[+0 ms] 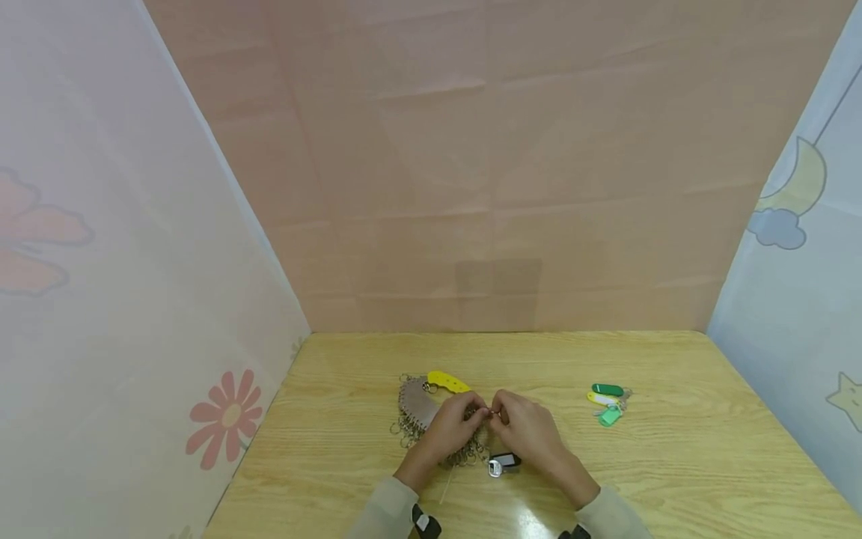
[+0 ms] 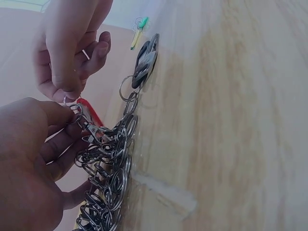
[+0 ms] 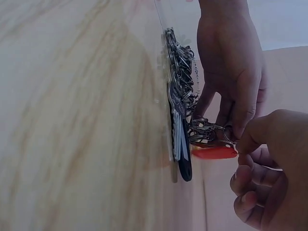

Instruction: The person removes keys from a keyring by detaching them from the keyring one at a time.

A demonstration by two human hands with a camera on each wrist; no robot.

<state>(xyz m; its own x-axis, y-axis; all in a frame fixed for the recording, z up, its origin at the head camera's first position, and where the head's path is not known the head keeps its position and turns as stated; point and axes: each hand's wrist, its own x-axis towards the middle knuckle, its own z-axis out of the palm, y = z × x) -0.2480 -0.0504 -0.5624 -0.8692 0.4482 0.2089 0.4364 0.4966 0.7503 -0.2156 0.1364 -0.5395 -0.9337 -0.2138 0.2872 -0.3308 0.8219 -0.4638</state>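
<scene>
Both hands meet over a grey curved band (image 1: 415, 400) edged with many metal rings and clasps (image 2: 108, 168), with a yellow handle-like piece (image 1: 447, 382) at its top. My left hand (image 1: 453, 425) pinches a small metal ring (image 2: 76, 115) at the end of the cluster. Between finger and thumb, my right hand (image 1: 528, 427) pinches a thin ring on a red key tag (image 3: 214, 153). The tag hangs beside the clasps; the fingertips partly hide where the rings meet. Below the hands, a black key tag (image 1: 505, 460) with keys lies on the table by the rings.
Several key tags with keys lie to the right: dark green (image 1: 608, 390), yellow (image 1: 601, 399) and light green (image 1: 610, 416). A thin pale strip (image 1: 447, 485) sticks out toward the front. Fabric-like walls (image 1: 431, 187) stand behind and beside the wooden table (image 1: 673, 471).
</scene>
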